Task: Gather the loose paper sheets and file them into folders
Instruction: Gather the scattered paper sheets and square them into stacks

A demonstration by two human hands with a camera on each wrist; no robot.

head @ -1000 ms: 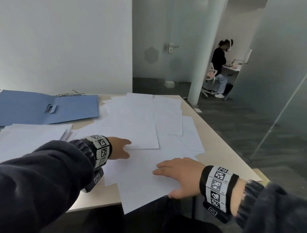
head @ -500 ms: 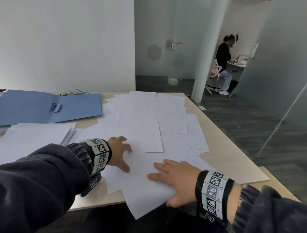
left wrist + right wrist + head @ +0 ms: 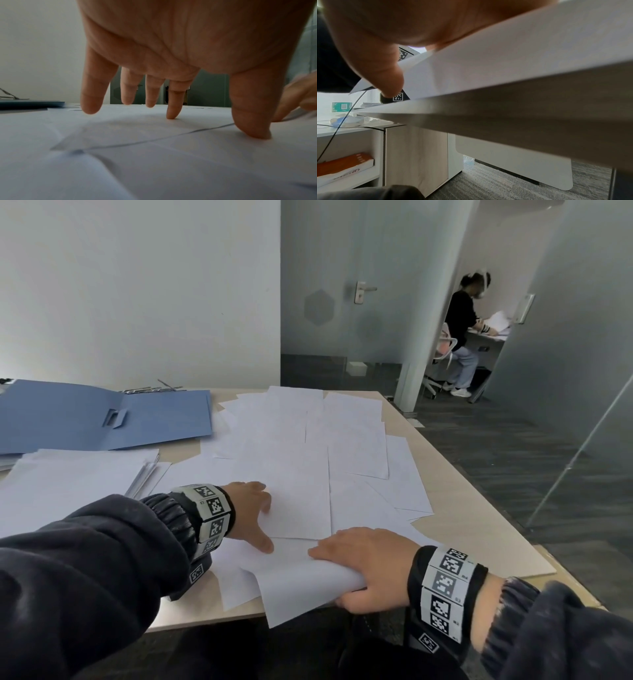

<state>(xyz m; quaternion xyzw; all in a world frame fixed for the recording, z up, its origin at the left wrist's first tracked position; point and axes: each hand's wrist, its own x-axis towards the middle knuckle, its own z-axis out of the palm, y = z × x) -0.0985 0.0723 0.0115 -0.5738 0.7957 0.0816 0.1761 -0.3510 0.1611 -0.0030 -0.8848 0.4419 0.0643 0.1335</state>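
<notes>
Several loose white sheets (image 3: 308, 453) lie fanned over the middle of the beige table (image 3: 479, 535). An open blue folder (image 3: 102, 419) lies at the back left, with a stack of paper (image 3: 68, 484) in front of it. My left hand (image 3: 253, 515) presses flat on the sheets with its fingers (image 3: 173, 108) spread and straight. My right hand (image 3: 370, 566) pinches the nearest sheet (image 3: 301, 587) at the table's front edge. Its fingers lie on top and its thumb (image 3: 390, 81) is underneath. That sheet (image 3: 488, 60) hangs over the edge and curls up.
Metal fasteners (image 3: 154, 388) lie behind the folder by the wall. The table's right edge borders a dark carpet and a glass partition (image 3: 582, 440). A person (image 3: 462, 337) sits at a desk in the far room. A low shelf with an orange box (image 3: 342, 165) stands beside the table.
My right hand slid back to the front edge, dragging the nearest sheet over it, and its thumb went under the sheet. My left hand shifted slightly right, still pressing on the sheets.
</notes>
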